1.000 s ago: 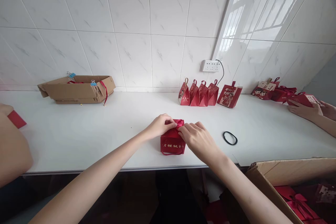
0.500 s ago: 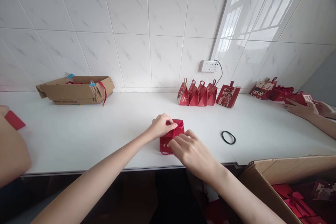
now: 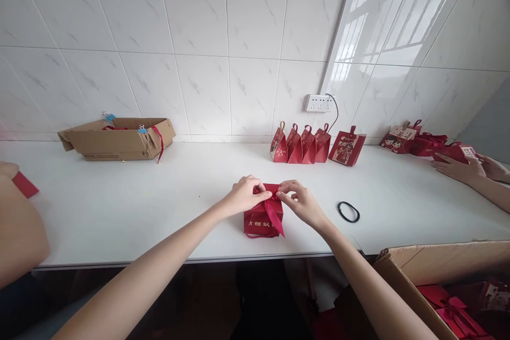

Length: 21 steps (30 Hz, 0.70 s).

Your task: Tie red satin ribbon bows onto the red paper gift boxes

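Observation:
A small red gift box (image 3: 255, 223) with pale lettering stands near the table's front edge, a thin red cord at its base. A red satin ribbon (image 3: 273, 217) crosses its top, one tail hanging down the front. From the left, my left hand (image 3: 250, 193) pinches the ribbon at the top of the box. My right hand (image 3: 298, 199) pinches the same ribbon at the knot from the right, fingertips close to the left thumb. The fingers partly cover the knot, so its form is unclear.
Several red gift boxes (image 3: 306, 146) with loops stand by the wall. A cardboard tray (image 3: 115, 144) with clips and ribbon is back left. A black ring (image 3: 348, 212) lies right. A carton (image 3: 446, 260) holds red boxes. A co-worker's hands (image 3: 458, 167) touch a box.
My right hand has moved up from the front of the box to the knot. The ribbon tail now hangs down the front, and more lettering shows.

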{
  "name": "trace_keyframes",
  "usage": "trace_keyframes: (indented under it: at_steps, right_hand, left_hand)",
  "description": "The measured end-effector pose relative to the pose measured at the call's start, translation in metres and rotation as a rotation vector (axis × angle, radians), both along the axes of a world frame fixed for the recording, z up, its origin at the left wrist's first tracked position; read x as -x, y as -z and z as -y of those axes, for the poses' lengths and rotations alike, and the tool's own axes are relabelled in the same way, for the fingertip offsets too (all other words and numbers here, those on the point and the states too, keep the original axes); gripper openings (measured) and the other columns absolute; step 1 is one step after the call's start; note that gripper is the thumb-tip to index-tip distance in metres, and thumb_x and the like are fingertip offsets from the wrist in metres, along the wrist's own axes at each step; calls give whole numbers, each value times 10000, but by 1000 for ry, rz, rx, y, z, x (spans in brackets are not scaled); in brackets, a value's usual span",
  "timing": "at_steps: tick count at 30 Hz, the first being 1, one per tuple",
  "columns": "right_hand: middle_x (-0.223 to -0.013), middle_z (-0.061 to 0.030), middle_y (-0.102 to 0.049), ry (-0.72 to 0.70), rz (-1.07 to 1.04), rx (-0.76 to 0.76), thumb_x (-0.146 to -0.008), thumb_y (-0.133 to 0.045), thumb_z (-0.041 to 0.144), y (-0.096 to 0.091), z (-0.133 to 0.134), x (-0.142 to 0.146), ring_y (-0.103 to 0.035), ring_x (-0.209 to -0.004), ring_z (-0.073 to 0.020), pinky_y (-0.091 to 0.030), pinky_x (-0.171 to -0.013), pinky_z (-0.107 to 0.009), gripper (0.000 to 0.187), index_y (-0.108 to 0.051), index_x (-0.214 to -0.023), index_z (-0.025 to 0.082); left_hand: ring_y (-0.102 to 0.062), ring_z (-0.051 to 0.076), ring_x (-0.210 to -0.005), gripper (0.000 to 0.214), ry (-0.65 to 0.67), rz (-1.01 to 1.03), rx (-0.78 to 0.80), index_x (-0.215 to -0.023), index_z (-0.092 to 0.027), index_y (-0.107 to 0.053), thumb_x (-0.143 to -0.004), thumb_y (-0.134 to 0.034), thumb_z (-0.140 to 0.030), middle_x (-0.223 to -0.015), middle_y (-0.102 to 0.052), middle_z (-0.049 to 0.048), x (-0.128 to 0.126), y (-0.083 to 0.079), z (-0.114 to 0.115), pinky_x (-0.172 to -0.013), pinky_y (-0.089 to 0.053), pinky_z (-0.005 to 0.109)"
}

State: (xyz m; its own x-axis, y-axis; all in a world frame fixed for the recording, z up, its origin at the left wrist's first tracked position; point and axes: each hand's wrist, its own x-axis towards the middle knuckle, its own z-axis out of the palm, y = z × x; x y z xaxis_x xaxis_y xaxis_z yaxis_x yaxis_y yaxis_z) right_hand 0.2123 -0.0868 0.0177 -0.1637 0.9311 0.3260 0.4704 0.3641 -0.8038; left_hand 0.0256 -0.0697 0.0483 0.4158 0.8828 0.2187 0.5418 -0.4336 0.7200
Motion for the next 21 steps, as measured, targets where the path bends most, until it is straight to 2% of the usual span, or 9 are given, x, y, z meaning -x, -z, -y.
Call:
trace_keyframes:
  at_steps: [3,6,8,9,12,14,17,21]
  right_hand:
    - [-973,-78,-574,65,-66,28,-819,-463,465,2,2,5,-548,-919,-200,-437,-732,-310,318,-613,-755,192]
    - [-988,-82,-575,97,-80,74,-830,-430,485,0,5,7,-548,-909,-202,-430,-774,-319,357,-618,-761,189]
    - [-1010,-85,-581,102,-81,97,-835,-419,497,-2,6,7,-544,-919,-209,-422,-797,-326,381,-628,-779,183]
    - [-1026,-88,-583,98,-84,111,-838,-412,507,-2,6,6,-541,-928,-213,-418,-805,-330,397,-634,-800,180]
    - [-1055,-97,-595,78,-114,176,-841,-380,567,-5,8,5,-540,-951,-226,-412,-819,-344,476,-642,-846,169]
    - [-1041,-97,-606,74,-123,202,-815,-409,605,-7,10,6,-544,-957,-233,-404,-836,-349,500,-649,-833,167]
    - [-1012,-87,-614,109,-136,186,-739,-534,603,-7,10,10,-555,-935,-232,-399,-841,-337,449,-647,-764,168]
    - [-898,-67,-630,102,-261,257,-717,-559,583,-4,11,13,-557,-856,-210,-402,-804,-325,423,-617,-708,164]
  left_hand:
    - [-572,206,-854,286,11,134,53,-748,-198,-616,-794,-492,-452,-886,-615,47,6,0,1,-782,-412,310]
    - [-557,194,-929,231,-177,310,54,-835,-201,-592,-818,-463,-393,-987,-615,44,16,3,3,-801,-404,283]
    - [-556,188,-898,208,-301,340,100,-837,-201,-572,-794,-500,-392,-961,-606,37,24,8,4,-755,-408,273]
    - [-558,182,-844,228,-318,329,153,-815,-198,-561,-782,-514,-419,-904,-599,31,27,10,4,-713,-407,270]
    - [-497,144,-624,382,-254,281,315,-678,-189,-488,-757,-496,-563,-663,-499,-11,32,17,6,-581,-358,262]
    - [-422,118,-546,456,-212,271,377,-611,-191,-418,-742,-474,-624,-582,-409,-36,30,21,8,-539,-312,255]
    - [-378,102,-532,468,-198,310,446,-601,-188,-391,-727,-498,-626,-568,-374,-48,26,23,12,-537,-288,249]
    - [-467,121,-662,400,-102,495,482,-657,-174,-468,-737,-544,-559,-679,-481,-20,23,29,15,-652,-354,260]
